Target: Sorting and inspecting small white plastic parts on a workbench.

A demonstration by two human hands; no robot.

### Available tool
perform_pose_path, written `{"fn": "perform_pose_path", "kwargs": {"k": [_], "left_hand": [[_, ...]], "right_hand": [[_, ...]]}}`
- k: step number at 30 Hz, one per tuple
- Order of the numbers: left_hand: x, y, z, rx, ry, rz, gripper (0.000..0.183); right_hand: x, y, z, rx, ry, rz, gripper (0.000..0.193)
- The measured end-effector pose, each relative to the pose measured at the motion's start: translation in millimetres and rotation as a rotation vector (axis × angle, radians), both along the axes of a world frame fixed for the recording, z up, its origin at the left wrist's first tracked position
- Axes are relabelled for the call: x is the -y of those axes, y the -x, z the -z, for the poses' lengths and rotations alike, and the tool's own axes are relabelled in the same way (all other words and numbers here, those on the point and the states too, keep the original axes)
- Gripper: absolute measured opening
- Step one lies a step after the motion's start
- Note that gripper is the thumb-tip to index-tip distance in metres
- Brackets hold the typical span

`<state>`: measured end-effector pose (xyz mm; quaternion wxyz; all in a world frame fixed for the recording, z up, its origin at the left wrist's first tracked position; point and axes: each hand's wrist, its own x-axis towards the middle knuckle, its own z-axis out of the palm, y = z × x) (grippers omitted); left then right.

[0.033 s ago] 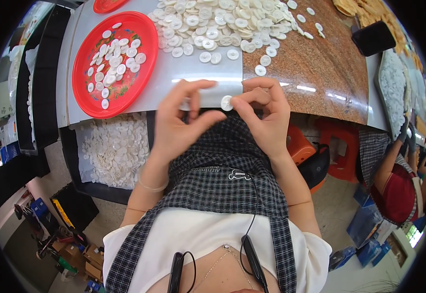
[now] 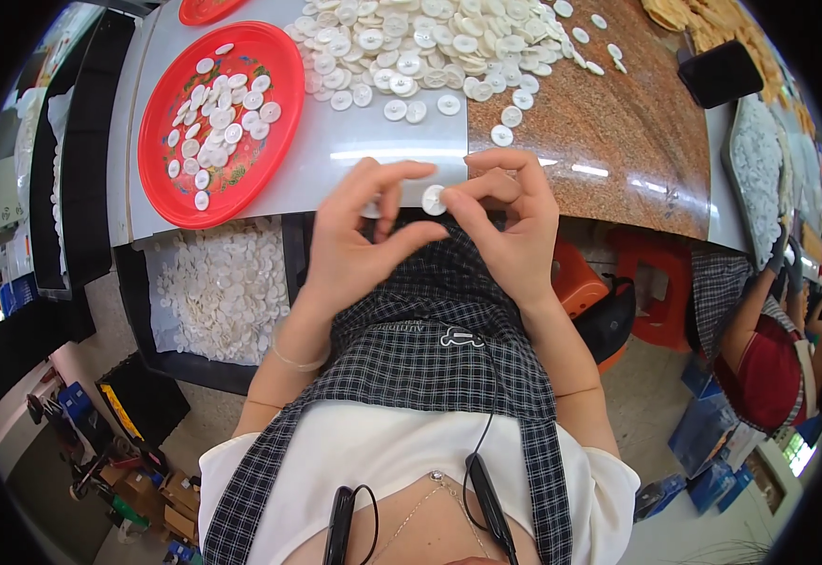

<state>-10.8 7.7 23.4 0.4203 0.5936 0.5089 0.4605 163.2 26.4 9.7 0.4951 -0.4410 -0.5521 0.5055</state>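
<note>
Between the thumb and index finger of my right hand (image 2: 513, 226), closed in a pinch, is a small white round disc (image 2: 433, 200) at the table's near edge. My left hand (image 2: 356, 247) is just left of it, thumb and index finger apart and pointing toward the disc. Its other fingers are curled, and a second white disc (image 2: 370, 210) shows partly among them. A large heap of similar white discs (image 2: 430, 47) lies farther back on the table. On the left, a red oval tray (image 2: 171, 193) with a printed pattern carries more of them.
Below the table's left side stands a black bin (image 2: 194, 372) filled with small white pieces. A black rectangular device (image 2: 722, 75) stands at the back right. Red stools (image 2: 651, 292) are under the table. Another person in a red garment (image 2: 764, 372) is at the far right.
My left hand has moved slightly right, toward the disc in my right hand, carrying its own disc along. My right hand has barely moved.
</note>
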Motion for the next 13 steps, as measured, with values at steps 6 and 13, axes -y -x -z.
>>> {"fn": "perform_pose_path", "kwargs": {"k": [6, 13], "left_hand": [[-1.2, -6.6, 8.9, 0.085, 0.041, 0.049, 0.034], [2.4, -2.0, 11.1, 0.220, 0.127, 0.070, 0.037]], "right_hand": [[0.2, -2.0, -7.6, 0.127, -0.077, 0.016, 0.023], [-28.0, -24.9, 16.2, 0.740, -0.514, 0.184, 0.025]]}}
